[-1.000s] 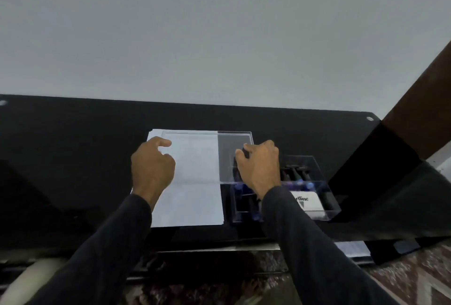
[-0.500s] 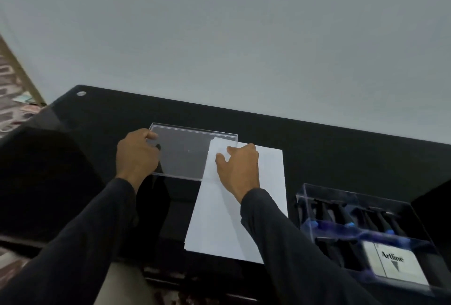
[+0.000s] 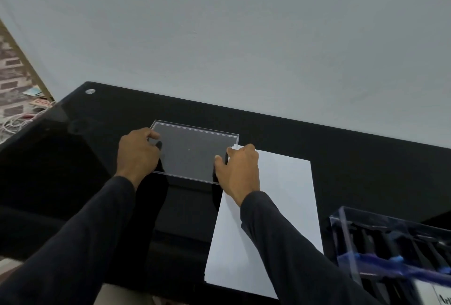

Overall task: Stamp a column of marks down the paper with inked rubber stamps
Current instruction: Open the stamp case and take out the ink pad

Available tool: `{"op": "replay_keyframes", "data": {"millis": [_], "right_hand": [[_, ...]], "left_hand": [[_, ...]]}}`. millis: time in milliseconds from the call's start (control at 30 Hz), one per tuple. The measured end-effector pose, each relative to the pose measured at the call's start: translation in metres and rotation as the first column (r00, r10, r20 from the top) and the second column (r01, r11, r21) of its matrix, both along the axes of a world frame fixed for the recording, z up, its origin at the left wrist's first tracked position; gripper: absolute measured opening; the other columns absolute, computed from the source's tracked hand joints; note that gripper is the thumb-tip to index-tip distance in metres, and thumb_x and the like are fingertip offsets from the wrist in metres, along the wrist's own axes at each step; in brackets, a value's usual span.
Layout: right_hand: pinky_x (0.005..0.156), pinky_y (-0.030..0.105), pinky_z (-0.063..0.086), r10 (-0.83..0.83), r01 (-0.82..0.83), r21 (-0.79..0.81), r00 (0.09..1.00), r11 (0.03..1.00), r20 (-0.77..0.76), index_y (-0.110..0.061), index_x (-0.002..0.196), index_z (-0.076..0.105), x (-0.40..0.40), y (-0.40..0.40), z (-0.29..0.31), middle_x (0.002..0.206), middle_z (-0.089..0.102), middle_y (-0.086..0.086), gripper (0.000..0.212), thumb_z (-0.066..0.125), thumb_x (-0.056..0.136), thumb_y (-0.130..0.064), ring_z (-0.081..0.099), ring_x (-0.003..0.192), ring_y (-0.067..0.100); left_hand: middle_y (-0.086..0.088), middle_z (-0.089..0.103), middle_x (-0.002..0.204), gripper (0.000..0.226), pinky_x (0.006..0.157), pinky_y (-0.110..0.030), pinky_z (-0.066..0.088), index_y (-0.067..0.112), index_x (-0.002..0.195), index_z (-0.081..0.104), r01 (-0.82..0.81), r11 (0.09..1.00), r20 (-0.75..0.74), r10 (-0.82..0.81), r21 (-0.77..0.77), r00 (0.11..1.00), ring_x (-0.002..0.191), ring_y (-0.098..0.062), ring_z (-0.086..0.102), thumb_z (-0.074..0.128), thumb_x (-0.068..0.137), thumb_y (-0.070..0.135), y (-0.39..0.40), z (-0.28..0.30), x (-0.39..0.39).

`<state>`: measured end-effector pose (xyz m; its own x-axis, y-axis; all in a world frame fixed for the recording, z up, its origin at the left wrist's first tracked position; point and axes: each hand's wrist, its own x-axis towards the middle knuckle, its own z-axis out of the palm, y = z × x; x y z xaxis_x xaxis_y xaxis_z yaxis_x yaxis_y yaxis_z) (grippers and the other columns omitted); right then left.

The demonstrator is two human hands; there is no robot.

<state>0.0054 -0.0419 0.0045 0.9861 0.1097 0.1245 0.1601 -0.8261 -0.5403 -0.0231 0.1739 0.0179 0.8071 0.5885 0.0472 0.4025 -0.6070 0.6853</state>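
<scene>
The clear lid (image 3: pixel 192 152) is gripped at both short ends by the left hand (image 3: pixel 138 152) and right hand (image 3: pixel 240 170), just left of the paper (image 3: pixel 275 207). The stamps (image 3: pixel 395 248) are boxed nearer the right hand.

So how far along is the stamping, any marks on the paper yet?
None yet: the paper is blank. Done: the stamp box at right stands open. In hand: the left hand and right hand hold its clear lid by the ends, over the table left of the paper. Left: set the lid aside, pick a stamp, ink it if needed, and stamp the whole column.
</scene>
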Motion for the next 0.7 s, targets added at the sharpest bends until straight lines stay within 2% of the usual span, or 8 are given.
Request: {"op": "replay_keyframes", "data": {"millis": [100, 233, 367, 567, 700], "right_hand": [[0.084, 0.029, 0.052, 0.002, -0.002, -0.033, 1.0, 0.999, 0.017, -0.011, 0.093, 0.067, 0.003, 0.004, -0.003, 0.099, 0.037, 0.002, 0.035, 0.053, 0.095, -0.043, 0.049, 0.102, 0.019], [0.081, 0.026, 0.049, 0.013, -0.013, -0.048, 1.0, 0.999, 0.018, -0.01, 0.097, 0.068, 0.004, 0.007, -0.007, 0.099, 0.036, 0.002, 0.036, 0.052, 0.095, -0.043, 0.046, 0.101, 0.018], [0.082, 0.026, 0.047, 0.018, -0.017, -0.058, 1.0, 0.998, 0.011, -0.01, 0.098, 0.067, 0.006, 0.007, -0.01, 0.1, 0.037, 0.003, 0.037, 0.051, 0.096, -0.043, 0.045, 0.102, 0.018], [0.084, 0.022, 0.041, 0.011, -0.011, -0.042, 1.0, 0.999, -0.002, -0.01, 0.105, 0.068, 0.009, 0.006, -0.013, 0.113, 0.047, 0.009, 0.039, 0.051, 0.097, -0.045, 0.046, 0.105, 0.017], [0.088, 0.025, 0.045, 0.008, -0.008, -0.04, 1.0, 0.999, 0.002, -0.01, 0.104, 0.068, 0.01, 0.006, -0.015, 0.114, 0.047, 0.009, 0.038, 0.051, 0.097, -0.043, 0.048, 0.107, 0.019]], "left_hand": [[-0.011, 0.062, 0.131, 0.02, 0.084, -0.029, 0.048, 0.016, 0.115, 0.068, 0.007, 1.0, -0.017, -0.007, 0.003, 1.0, 0.118, -0.025, 0.06, 0.066, 0.095, 0.013, 0.004, -0.005, 0.003], [-0.009, 0.06, 0.134, 0.02, 0.091, -0.031, 0.048, 0.017, 0.114, 0.067, 0.014, 1.0, -0.052, -0.014, 0.013, 0.999, 0.122, -0.023, 0.058, 0.064, 0.095, 0.009, 0.006, -0.009, 0.005], [-0.008, 0.062, 0.13, 0.018, 0.088, -0.027, 0.044, 0.015, 0.112, 0.068, 0.026, 0.999, -0.04, -0.024, 0.042, 0.999, 0.119, -0.023, 0.058, 0.066, 0.095, 0.01, 0.008, -0.011, 0.007], [-0.008, 0.06, 0.134, 0.02, 0.098, -0.033, 0.047, 0.016, 0.113, 0.068, 0.051, 0.998, -0.044, -0.049, 0.043, 0.998, 0.123, -0.022, 0.056, 0.064, 0.095, 0.007, 0.009, -0.015, 0.008], [-0.008, 0.063, 0.128, 0.018, 0.092, -0.03, 0.048, 0.017, 0.106, 0.07, 0.058, 0.997, -0.027, -0.057, 0.056, 0.998, 0.118, -0.022, 0.06, 0.063, 0.095, 0.005, 0.012, -0.021, 0.009]]}}
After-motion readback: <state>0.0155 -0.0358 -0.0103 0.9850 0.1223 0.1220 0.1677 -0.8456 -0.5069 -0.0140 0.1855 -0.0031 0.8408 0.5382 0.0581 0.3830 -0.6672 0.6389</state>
